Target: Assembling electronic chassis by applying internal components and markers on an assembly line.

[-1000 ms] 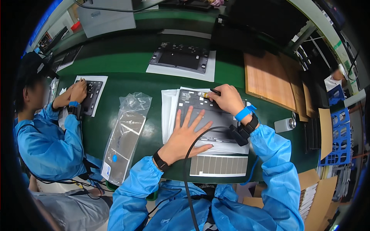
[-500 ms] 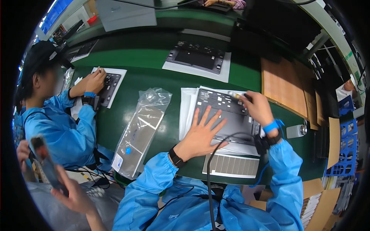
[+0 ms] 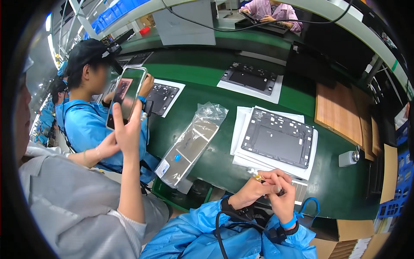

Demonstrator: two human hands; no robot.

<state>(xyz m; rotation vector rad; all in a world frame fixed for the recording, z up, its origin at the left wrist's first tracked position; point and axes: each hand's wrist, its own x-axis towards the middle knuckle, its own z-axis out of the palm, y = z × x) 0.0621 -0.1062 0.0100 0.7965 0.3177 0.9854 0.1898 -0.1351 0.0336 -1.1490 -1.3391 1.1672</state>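
Observation:
My left hand [image 3: 249,192] and my right hand [image 3: 282,203] are closed together close to the table's front edge. A small tool [image 3: 257,176] with a white tip and a yellow band sticks out beyond the fingers; both hands grip it, and most of its length is hidden. Beyond them a dark grey device cover [image 3: 278,140], dotted with small white pads, lies on stacked white sheets [image 3: 311,162], touched by neither hand. A strip of grey pads on a white backing [image 3: 299,192] lies partly hidden behind my right hand.
Left of the cover lies a clear plastic bag [image 3: 189,149] holding grey sheets. A small bottle [image 3: 346,159] and a wooden board [image 3: 338,112] are at right. A person with a phone [image 3: 126,97] stands close on my left; a co-worker in blue [image 3: 84,118] sits beyond. Another cover [image 3: 250,80] lies farther back.
My left hand has lifted off the cover, and my right hand has drawn back from it with the tool. Both have met near the table edge. The phone is now raised; the view has shifted.

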